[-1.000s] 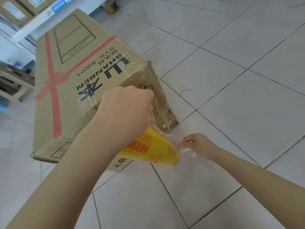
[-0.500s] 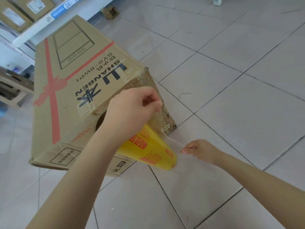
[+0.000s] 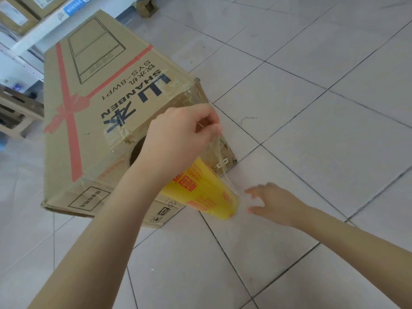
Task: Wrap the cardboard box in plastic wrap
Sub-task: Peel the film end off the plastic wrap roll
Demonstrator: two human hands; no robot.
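Observation:
A large cardboard box with a red ribbon print and dark lettering lies on the tiled floor. Clear film clings to its near end, which has a round hole. My left hand is in front of that end, fingers pinched on a bunched strand of plastic wrap. The strand runs down to the lower end of the yellow plastic wrap roll. The roll slants below my left hand, its upper end hidden behind my wrist. My right hand is beside the roll's lower end, fingers spread, blurred, holding nothing.
White shelving with brown boxes runs along the upper left. A wooden stool stands left of the box. A small cardboard box sits on the floor at the top. Grey floor tiles stretch to the right.
My right hand has let go of the film at the roll's end and spread its fingers. My left hand has lifted and pulled the film into a strand.

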